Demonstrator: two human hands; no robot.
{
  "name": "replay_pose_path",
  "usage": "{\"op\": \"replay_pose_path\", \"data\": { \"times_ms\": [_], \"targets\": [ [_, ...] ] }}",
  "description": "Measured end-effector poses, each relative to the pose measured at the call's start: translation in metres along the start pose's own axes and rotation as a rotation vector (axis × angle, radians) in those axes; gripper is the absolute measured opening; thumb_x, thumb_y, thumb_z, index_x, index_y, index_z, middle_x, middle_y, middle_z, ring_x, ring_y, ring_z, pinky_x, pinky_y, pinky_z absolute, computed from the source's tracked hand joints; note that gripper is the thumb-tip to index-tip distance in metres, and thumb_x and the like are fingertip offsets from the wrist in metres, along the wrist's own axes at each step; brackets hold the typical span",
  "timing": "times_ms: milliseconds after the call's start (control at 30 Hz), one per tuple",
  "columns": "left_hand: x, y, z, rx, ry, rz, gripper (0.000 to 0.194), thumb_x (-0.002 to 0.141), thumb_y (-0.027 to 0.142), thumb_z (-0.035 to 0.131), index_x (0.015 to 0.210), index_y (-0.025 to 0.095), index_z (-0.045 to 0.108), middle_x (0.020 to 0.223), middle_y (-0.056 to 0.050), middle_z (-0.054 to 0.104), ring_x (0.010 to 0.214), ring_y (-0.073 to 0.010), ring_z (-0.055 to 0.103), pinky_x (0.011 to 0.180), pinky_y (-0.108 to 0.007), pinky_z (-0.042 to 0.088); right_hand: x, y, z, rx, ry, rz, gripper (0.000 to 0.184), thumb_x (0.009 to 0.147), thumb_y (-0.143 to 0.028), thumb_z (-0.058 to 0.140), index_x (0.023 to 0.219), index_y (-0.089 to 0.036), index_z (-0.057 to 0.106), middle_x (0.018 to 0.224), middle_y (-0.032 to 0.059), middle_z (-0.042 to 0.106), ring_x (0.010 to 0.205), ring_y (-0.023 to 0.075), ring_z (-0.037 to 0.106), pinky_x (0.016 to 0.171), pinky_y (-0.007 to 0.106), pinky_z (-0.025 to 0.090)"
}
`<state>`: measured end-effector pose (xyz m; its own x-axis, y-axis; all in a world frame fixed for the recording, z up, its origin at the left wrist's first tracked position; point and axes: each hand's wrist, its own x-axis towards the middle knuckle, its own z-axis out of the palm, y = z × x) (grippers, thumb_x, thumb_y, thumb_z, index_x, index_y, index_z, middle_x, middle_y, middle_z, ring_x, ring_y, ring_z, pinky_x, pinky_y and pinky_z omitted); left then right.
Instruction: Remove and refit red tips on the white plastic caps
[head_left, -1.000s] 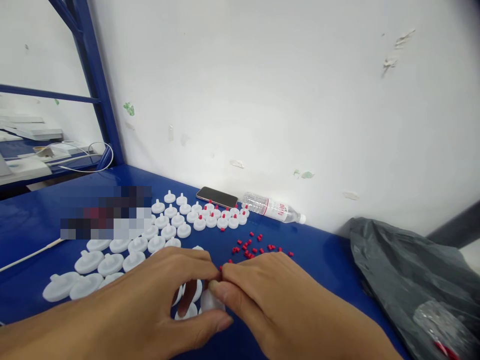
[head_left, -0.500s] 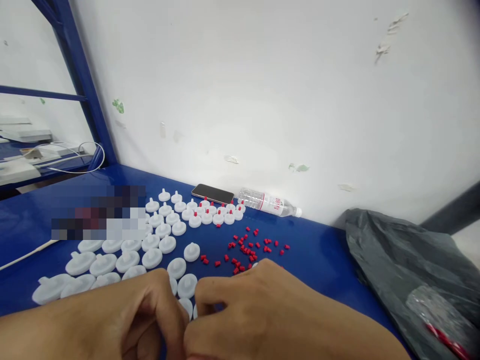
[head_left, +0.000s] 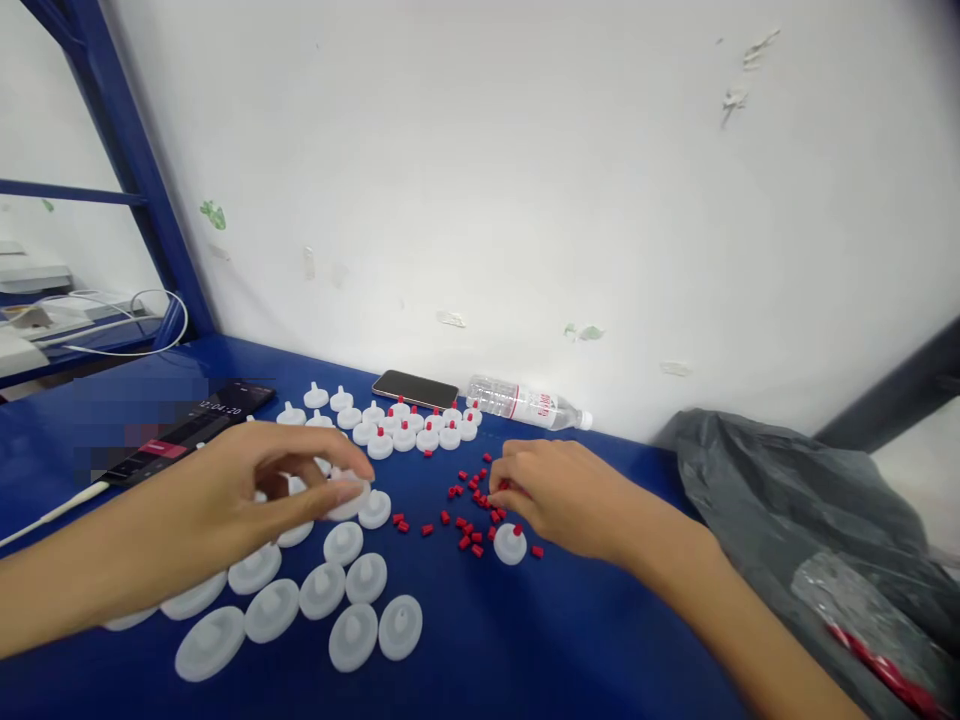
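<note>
My left hand (head_left: 289, 480) is over the white discs on the left. Its thumb and forefinger close on the edge of a white plastic disc (head_left: 349, 502), which looks lifted; part of it is hidden by the thumb. My right hand (head_left: 551, 490) reaches into the scatter of small red caps (head_left: 466, 528), fingertips pinched together among them. What lies between those fingertips is hidden. Just below it rests a white disc with a red cap on its stem (head_left: 510, 546). Several bare white discs (head_left: 354, 637) with short stems lie in front of my left hand.
Red-capped discs (head_left: 404, 437) stand grouped at the back, by a dark phone (head_left: 415, 389) and a water bottle (head_left: 529, 402). Another phone (head_left: 217, 405) with a white cable lies left. A dark plastic bag (head_left: 750, 490) covers the right side. The white wall (head_left: 487, 200) rises behind the blue table (head_left: 600, 640).
My hands have parted from together at the near edge. The left moved up and left to the white discs, the right up to the red caps. The view has shifted slightly.
</note>
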<state>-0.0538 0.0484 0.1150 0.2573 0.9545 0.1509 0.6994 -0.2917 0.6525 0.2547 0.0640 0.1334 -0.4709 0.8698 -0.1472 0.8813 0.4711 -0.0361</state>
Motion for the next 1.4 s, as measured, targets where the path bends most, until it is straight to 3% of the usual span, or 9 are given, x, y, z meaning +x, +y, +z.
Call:
{"op": "replay_pose_path", "data": {
  "times_ms": [167,333,467,600,833,1033,1133,1267,1400],
  "targets": [
    [0.05,-0.02,0.005,0.211,-0.047,0.148,0.037,0.099,0.064,0.058,0.101,0.033,0.078,0.097,0.0,0.082,0.061,-0.0206,0.067,0.059,-0.033,0.05,0.004,0.005,0.006,0.013,-0.015,0.016,0.016,0.105,-0.024,0.064,0.107,-0.027,0.079,0.11,-0.0002,0.08,0.093,0.0197,0.073,0.067,0.031,0.034],
    [0.073,-0.042,0.014,0.265,-0.031,0.243,0.042,0.091,0.068,0.06,0.089,0.031,0.079,0.109,-0.006,0.082,0.109,-0.0345,0.07,0.095,-0.046,0.051,0.002,0.008,0.002,0.01,-0.013,0.06,0.014,0.105,-0.03,0.067,0.11,-0.029,0.079,0.1,-0.0009,0.082,0.09,0.0209,0.074,0.066,0.031,0.034],
    [0.074,-0.048,0.018,0.291,-0.055,0.225,0.035,0.09,0.06,0.062,0.089,0.031,0.081,0.101,-0.006,0.082,0.1,-0.0333,0.07,0.086,-0.044,0.051,-0.005,0.003,-0.007,-0.022,0.021,0.145,0.03,0.108,-0.045,0.062,0.091,-0.026,0.077,0.086,0.0019,0.08,0.077,0.0218,0.07,0.063,0.032,0.032],
    [0.066,-0.049,0.025,0.315,-0.062,0.185,0.031,0.091,0.055,0.062,0.091,0.031,0.082,0.099,-0.007,0.081,0.093,-0.0317,0.072,0.081,-0.041,0.053,-0.015,-0.004,-0.01,-0.041,-0.098,0.208,0.049,0.104,-0.063,0.061,0.077,-0.024,0.073,0.076,0.0042,0.077,0.073,0.0239,0.07,0.06,0.033,0.029],
    [0.059,-0.049,0.029,0.374,-0.076,0.162,0.028,0.092,0.045,0.06,0.1,0.03,0.082,0.096,-0.009,0.079,0.081,-0.0285,0.073,0.07,-0.037,0.056,-0.018,-0.01,0.003,-0.026,-0.29,0.191,0.034,0.107,-0.04,0.058,0.087,-0.021,0.077,0.093,0.0089,0.081,0.089,0.0276,0.077,0.061,0.034,0.03],
    [0.04,-0.021,0.022,0.355,0.01,0.247,0.049,0.1,0.061,0.049,0.115,0.027,0.08,0.118,-0.013,0.08,0.112,-0.0368,0.071,0.101,-0.049,0.056,-0.02,-0.015,-0.007,0.029,-0.174,0.054,0.037,0.109,-0.035,0.049,0.081,-0.022,0.068,0.082,0.004,0.077,0.079,0.0217,0.07,0.064,0.034,0.029],
    [0.017,0.006,0.024,0.226,-0.04,0.245,0.06,0.091,0.076,0.062,0.129,0.032,0.078,0.131,-0.009,0.08,0.121,-0.0376,0.071,0.107,-0.049,0.057,-0.023,-0.029,-0.015,0.185,-0.076,-0.106,0.033,0.104,-0.034,0.054,0.074,-0.022,0.058,0.072,-0.0013,0.069,0.066,0.0141,0.057,0.061,0.032,0.026],
    [-0.007,0.03,0.031,0.043,-0.222,0.16,0.038,0.085,0.065,0.076,0.112,0.039,0.083,0.116,0.0,0.084,0.109,-0.031,0.077,0.096,-0.04,0.062,-0.027,-0.049,-0.018,0.316,-0.008,-0.234,0.028,0.099,-0.03,0.057,0.073,-0.022,0.052,0.068,-0.004,0.065,0.061,0.0107,0.046,0.06,0.031,0.024],
    [-0.013,0.034,0.034,0.068,-0.204,0.212,0.02,0.086,0.047,0.074,0.102,0.038,0.082,0.101,0.002,0.082,0.094,-0.0254,0.076,0.089,-0.036,0.062,-0.029,-0.059,-0.015,0.283,0.012,-0.279,0.027,0.096,-0.028,0.056,0.071,-0.021,0.05,0.067,-0.0031,0.066,0.058,0.0107,0.041,0.059,0.032,0.021]
  ]
}}
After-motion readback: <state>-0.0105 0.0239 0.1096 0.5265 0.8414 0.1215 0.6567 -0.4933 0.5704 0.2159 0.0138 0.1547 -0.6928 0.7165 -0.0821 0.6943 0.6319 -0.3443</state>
